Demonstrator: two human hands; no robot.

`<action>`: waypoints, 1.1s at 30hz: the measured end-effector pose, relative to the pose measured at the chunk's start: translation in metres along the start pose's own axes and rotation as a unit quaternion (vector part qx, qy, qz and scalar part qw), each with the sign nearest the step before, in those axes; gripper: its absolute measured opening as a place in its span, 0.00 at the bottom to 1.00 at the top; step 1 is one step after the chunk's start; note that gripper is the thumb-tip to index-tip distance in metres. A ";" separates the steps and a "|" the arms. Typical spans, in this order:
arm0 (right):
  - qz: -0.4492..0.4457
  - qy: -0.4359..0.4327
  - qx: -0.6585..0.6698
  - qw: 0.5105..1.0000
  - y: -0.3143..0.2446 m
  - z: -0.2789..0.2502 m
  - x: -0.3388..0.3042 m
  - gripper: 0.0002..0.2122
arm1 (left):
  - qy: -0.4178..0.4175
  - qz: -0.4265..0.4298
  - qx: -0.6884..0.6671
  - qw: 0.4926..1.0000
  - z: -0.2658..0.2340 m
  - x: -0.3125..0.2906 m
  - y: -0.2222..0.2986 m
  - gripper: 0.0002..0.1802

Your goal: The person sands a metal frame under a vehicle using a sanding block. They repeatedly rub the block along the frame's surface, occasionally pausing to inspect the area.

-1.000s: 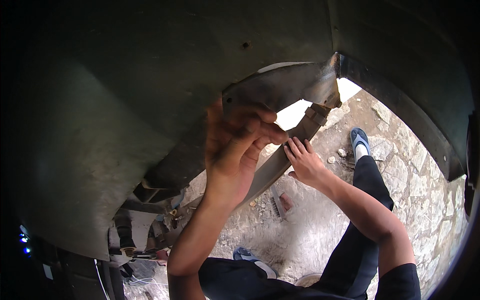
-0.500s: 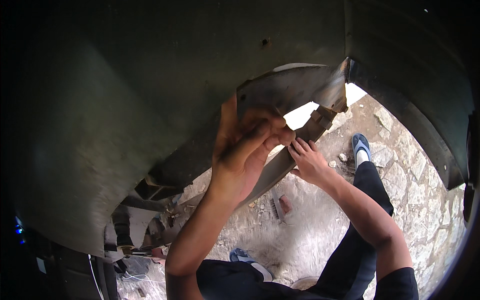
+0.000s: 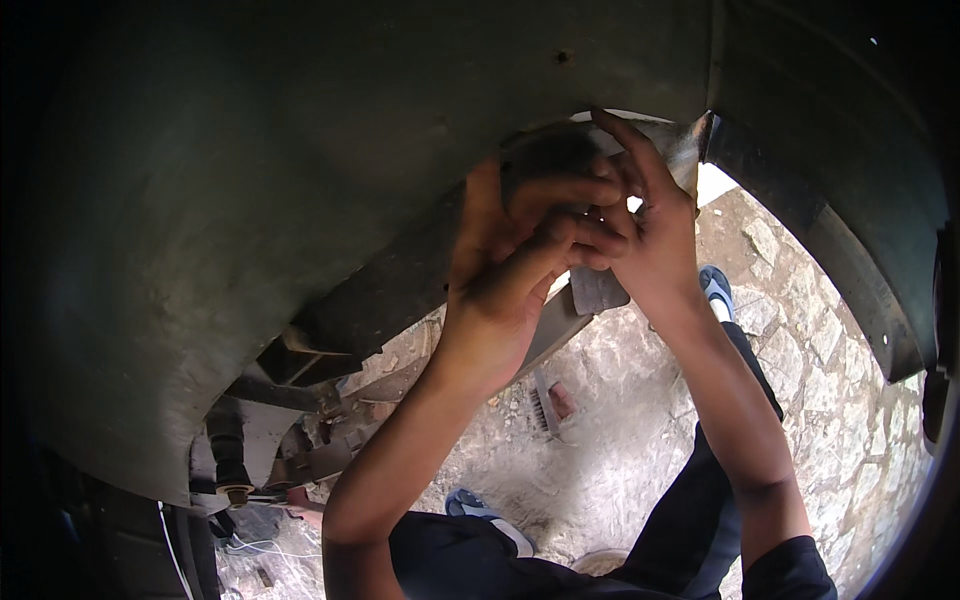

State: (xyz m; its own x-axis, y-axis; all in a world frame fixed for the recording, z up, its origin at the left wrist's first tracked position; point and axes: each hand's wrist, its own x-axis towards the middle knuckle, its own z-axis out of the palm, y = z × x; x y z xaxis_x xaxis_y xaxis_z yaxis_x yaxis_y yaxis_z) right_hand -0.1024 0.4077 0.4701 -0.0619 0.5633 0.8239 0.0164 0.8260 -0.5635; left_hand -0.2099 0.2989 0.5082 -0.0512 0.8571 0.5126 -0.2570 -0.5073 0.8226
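Observation:
Both hands are raised under the edge of a large dark curved metal panel (image 3: pixel 330 190), which looks like a vehicle's wheel arch. My left hand (image 3: pixel 500 290) is closed, thumb and fingertips pinched together. Whatever is between them is too small or hidden to make out. My right hand (image 3: pixel 660 235) meets the left fingertips, its index finger stretched up to the panel's lower lip and its other fingers bent inward. Its grip is partly hidden behind the left fingers. A curved metal bar (image 3: pixel 550 335) with a squarish grey end piece (image 3: pixel 600 291) passes just below the hands.
A wire brush (image 3: pixel 545 402) lies on the dusty stone ground (image 3: pixel 620 400) beside a reddish lump (image 3: pixel 562 400). A dark cylindrical part (image 3: pixel 228 455) hangs at the lower left, near white cords (image 3: pixel 265 548). Another curved arch edge (image 3: pixel 850 250) rises at the right.
My right hand has left the metal bar and risen to the left hand's fingertips, its index finger now pointing up. The left hand stays pinched, slightly further right in view.

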 end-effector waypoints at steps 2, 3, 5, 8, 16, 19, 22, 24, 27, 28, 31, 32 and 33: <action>0.001 -0.007 -0.029 1.000 -0.003 0.001 0.003 0.14 | -0.001 0.002 0.019 1.000 0.000 0.001 0.001 0.33; 0.006 -0.010 -0.035 0.999 -0.004 0.000 0.003 0.14 | -0.001 0.004 0.035 0.999 0.001 0.000 0.003 0.33; 0.002 -0.013 -0.045 0.999 -0.003 0.001 0.001 0.15 | -0.003 0.011 0.042 0.999 0.000 -0.001 0.003 0.33; -0.030 -0.016 -0.072 0.997 -0.003 -0.001 0.002 0.15 | -0.010 0.027 0.022 0.999 0.001 0.001 0.000 0.31; -0.073 -0.047 -0.136 0.987 -0.004 -0.008 0.007 0.25 | 0.015 0.048 0.064 0.997 0.004 0.002 -0.007 0.26; -0.063 -0.053 -0.151 0.985 -0.009 -0.010 0.012 0.21 | 0.042 0.040 0.096 0.994 0.008 0.003 -0.007 0.27; -0.096 -0.027 -0.135 0.986 -0.016 -0.007 0.010 0.18 | 0.031 0.044 0.049 0.997 0.009 0.003 -0.008 0.27; -0.066 -0.019 -0.099 0.993 -0.011 -0.004 0.009 0.19 | 0.019 0.041 -0.003 0.999 0.008 0.003 -0.008 0.27; -0.052 -0.010 -0.042 0.998 -0.005 0.000 0.009 0.18 | -0.016 0.046 -0.092 0.995 0.004 0.004 -0.009 0.29; -0.054 -0.007 -0.024 0.998 -0.004 0.000 0.009 0.17 | -0.032 0.050 -0.125 0.990 0.003 0.005 -0.010 0.30; -0.064 -0.001 -0.056 0.996 -0.003 0.002 0.009 0.13 | -0.013 0.036 -0.147 0.988 0.005 0.002 -0.007 0.33; -0.069 0.000 -0.061 0.996 -0.004 0.002 0.010 0.12 | -0.017 0.035 -0.154 0.987 0.004 0.001 -0.006 0.34; -0.075 0.001 -0.061 0.995 -0.006 0.001 0.011 0.12 | -0.022 0.033 -0.163 0.986 0.003 0.001 -0.006 0.34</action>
State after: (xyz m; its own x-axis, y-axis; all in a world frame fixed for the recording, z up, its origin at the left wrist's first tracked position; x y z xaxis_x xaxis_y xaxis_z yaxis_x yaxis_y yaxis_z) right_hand -0.1044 0.4088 0.4825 -0.0711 0.4336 0.8983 0.1278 0.8971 -0.4229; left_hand -0.2054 0.3027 0.5050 -0.0382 0.8145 0.5789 -0.5514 -0.5004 0.6676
